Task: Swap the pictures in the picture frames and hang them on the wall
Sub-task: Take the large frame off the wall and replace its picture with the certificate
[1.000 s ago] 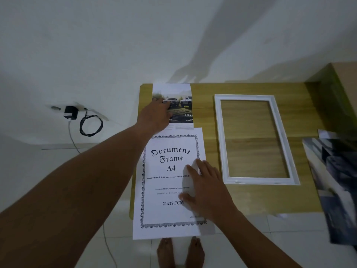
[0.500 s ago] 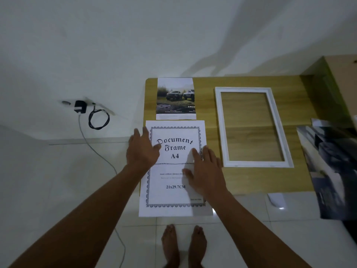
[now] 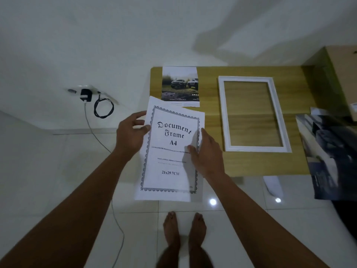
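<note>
A white sheet printed "Document Frame A4" (image 3: 170, 163) is lifted and tilted above the wooden table's (image 3: 212, 113) left front corner. My left hand (image 3: 131, 136) pinches its left edge, thumb on top. My right hand (image 3: 206, 153) grips its right edge with fingers over the front. Behind the sheet a picture of two trucks (image 3: 180, 84) lies flat on the table. A white picture frame (image 3: 253, 115) lies flat to the right, and the wood shows through its window.
A dark picture (image 3: 332, 155) overhangs the table's right edge. A cardboard box (image 3: 343, 74) stands at the back right. A black charger with a coiled cable (image 3: 85, 94) is plugged in at the wall on the left. My bare feet (image 3: 183, 229) stand on white tiles.
My left hand came back from the truck picture to the document sheet. Both hands went from pressing the sheet flat to gripping its edges and lifting it off the table, tilted.
</note>
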A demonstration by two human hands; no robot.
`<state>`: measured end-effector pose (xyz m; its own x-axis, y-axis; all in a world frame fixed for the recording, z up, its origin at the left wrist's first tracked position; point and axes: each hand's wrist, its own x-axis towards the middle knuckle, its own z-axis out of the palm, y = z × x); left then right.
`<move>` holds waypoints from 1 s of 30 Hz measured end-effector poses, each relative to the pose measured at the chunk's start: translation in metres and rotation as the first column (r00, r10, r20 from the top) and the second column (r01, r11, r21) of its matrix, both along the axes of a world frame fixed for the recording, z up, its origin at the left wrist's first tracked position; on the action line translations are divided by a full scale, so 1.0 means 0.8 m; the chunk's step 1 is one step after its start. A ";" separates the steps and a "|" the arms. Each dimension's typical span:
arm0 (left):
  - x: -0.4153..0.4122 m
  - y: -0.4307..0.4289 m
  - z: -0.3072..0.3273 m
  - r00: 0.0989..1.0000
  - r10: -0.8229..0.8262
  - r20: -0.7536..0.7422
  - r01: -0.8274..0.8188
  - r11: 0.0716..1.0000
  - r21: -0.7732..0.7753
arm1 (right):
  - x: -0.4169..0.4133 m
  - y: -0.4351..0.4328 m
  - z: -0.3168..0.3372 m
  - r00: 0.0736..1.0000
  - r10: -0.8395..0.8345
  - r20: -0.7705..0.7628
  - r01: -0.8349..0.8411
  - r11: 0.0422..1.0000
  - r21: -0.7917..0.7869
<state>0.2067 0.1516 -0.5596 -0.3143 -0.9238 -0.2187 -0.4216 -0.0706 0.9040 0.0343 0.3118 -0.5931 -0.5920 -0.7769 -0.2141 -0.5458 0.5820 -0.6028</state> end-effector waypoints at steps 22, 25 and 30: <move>-0.135 -0.031 0.182 0.979 -0.194 -0.061 0.190 0.980 -0.065 | -0.100 0.002 0.188 0.940 -0.228 0.254 0.275 0.946 -0.172; -0.177 -0.015 0.203 0.980 -0.196 -0.025 0.190 0.970 -0.152 | -0.108 0.007 0.220 0.981 -0.149 0.120 0.169 0.969 -0.180; -0.244 0.011 0.225 0.976 -0.214 0.035 0.216 0.946 -0.243 | -0.102 0.012 0.245 0.997 0.005 0.076 0.012 0.975 -0.220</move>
